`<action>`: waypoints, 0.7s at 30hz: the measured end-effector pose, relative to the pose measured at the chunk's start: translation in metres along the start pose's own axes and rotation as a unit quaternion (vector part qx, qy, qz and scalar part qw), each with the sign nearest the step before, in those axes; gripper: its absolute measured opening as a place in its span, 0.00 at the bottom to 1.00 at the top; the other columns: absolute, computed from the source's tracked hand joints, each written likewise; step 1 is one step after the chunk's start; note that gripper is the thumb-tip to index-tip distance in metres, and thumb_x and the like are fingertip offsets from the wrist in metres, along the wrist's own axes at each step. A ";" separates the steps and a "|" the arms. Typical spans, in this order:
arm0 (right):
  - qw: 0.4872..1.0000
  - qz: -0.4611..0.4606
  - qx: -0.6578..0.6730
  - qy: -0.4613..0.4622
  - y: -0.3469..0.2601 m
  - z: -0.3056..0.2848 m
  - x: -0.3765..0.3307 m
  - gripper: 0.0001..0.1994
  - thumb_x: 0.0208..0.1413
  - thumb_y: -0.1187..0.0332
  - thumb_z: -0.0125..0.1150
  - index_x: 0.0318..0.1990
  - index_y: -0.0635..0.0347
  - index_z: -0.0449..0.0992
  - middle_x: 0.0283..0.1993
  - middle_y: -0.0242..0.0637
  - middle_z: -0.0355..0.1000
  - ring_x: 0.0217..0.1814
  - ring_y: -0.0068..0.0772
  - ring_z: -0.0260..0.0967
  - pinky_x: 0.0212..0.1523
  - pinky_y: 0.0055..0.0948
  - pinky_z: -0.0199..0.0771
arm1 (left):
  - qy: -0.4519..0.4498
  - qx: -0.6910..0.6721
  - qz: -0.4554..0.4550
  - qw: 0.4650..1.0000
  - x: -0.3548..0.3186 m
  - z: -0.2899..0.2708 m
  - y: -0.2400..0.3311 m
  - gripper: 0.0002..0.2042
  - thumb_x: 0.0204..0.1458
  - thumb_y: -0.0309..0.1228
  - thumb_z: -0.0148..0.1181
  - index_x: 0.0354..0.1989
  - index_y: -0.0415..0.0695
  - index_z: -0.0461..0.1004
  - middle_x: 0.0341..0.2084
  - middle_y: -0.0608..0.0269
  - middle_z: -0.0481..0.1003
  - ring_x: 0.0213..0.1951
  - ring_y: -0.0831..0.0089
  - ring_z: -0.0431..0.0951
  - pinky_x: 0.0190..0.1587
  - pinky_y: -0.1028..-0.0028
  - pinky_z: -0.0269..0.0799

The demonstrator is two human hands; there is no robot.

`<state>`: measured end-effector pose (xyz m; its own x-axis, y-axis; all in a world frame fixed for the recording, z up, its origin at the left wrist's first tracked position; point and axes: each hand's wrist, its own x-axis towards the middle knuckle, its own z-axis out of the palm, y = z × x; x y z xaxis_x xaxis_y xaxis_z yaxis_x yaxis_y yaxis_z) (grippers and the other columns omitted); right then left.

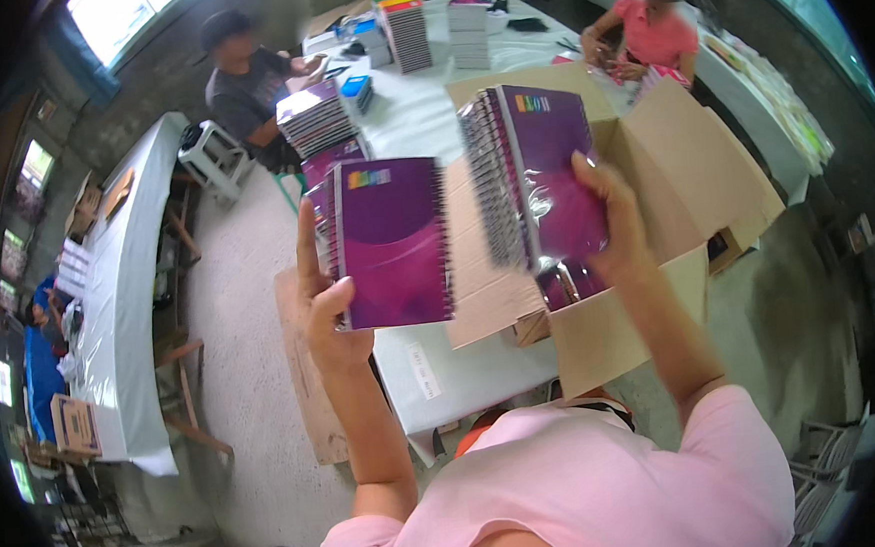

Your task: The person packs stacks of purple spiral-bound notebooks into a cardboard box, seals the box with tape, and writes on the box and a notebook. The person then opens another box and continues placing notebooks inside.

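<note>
My left hand (332,315) is closed on a purple spiral notebook (392,246), its coil along the right edge and its cover facing me. In my right hand (614,218) is a stack of purple spiral notebooks (556,171), coils toward the left, slightly blurred and tilted above an open cardboard box (652,180). The thumb presses on the top cover. Several more purple notebooks (573,283) lie inside the box, partly hidden by the held stack.
A tall pile of notebooks (316,120) stands on the white-covered table (398,110); more stacks (405,35) rise farther back. One person (245,80) works at the far left, another (651,35) at the far right. A wooden bench (309,382) and white stool (215,152) stand left.
</note>
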<state>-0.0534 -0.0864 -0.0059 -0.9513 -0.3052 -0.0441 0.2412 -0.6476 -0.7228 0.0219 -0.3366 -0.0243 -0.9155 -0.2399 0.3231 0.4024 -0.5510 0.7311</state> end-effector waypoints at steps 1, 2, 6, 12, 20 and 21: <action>0.993 -0.069 -0.100 0.001 -0.023 -0.016 0.009 0.15 0.53 0.67 0.59 0.46 0.63 0.68 0.37 0.38 0.73 0.38 0.28 0.74 0.37 0.29 0.78 | 0.022 -0.051 0.000 0.998 0.002 -0.005 -0.010 0.39 0.37 0.27 0.50 0.64 0.34 0.49 0.46 0.43 0.70 0.42 0.61 0.77 0.45 0.71 0.75; 0.988 -0.065 -0.139 -0.008 -0.038 -0.040 0.020 0.16 0.54 0.67 0.57 0.48 0.64 0.67 0.37 0.39 0.73 0.38 0.27 0.74 0.38 0.28 0.78 | 0.037 -0.062 -0.008 0.997 0.001 -0.007 -0.017 0.36 0.39 0.29 0.50 0.62 0.32 0.52 0.45 0.43 0.71 0.42 0.61 0.77 0.45 0.71 0.76; 0.977 0.012 -0.195 0.087 -0.023 -0.114 0.065 0.14 0.55 0.65 0.57 0.46 0.63 0.71 0.36 0.36 0.73 0.35 0.26 0.73 0.35 0.28 0.75 | 0.042 -0.173 -0.038 0.983 -0.010 -0.033 -0.031 0.17 0.47 0.34 0.51 0.41 0.34 0.73 0.39 0.49 0.75 0.41 0.64 0.76 0.48 0.65 0.71; 0.601 0.103 -0.792 0.014 0.113 -0.232 0.148 0.48 0.53 0.34 0.37 0.67 0.66 0.34 0.69 0.61 0.34 0.71 0.67 0.25 0.68 0.50 0.31 | 0.085 -0.142 0.002 0.986 -0.007 0.002 -0.063 0.14 0.48 0.31 0.51 0.42 0.36 0.71 0.36 0.55 0.76 0.41 0.65 0.77 0.50 0.62 0.71; 0.969 0.074 -0.225 -0.063 -0.032 -0.087 0.069 0.31 0.53 0.50 0.58 0.55 0.67 0.61 0.52 0.44 0.66 0.54 0.32 0.65 0.54 0.31 0.65 | -0.103 0.366 0.039 0.924 0.027 0.085 -0.122 0.33 0.54 0.31 0.54 0.66 0.42 0.46 0.67 0.50 0.43 0.67 0.59 0.44 0.66 0.66 0.39; 0.968 0.038 -0.246 -0.037 -0.036 -0.106 0.072 0.28 0.53 0.53 0.60 0.53 0.66 0.64 0.49 0.41 0.68 0.50 0.30 0.67 0.51 0.30 0.67 | -0.086 0.476 0.086 0.871 0.033 0.070 -0.121 0.33 0.53 0.31 0.55 0.66 0.41 0.47 0.66 0.51 0.44 0.67 0.59 0.46 0.66 0.65 0.40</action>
<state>-0.1512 -0.0113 -0.0557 -0.9136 -0.3998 -0.0737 0.1722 -0.2162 -0.9610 -0.0566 -0.2214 -0.0601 -0.8603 -0.0853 0.5026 0.4287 0.4127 0.8037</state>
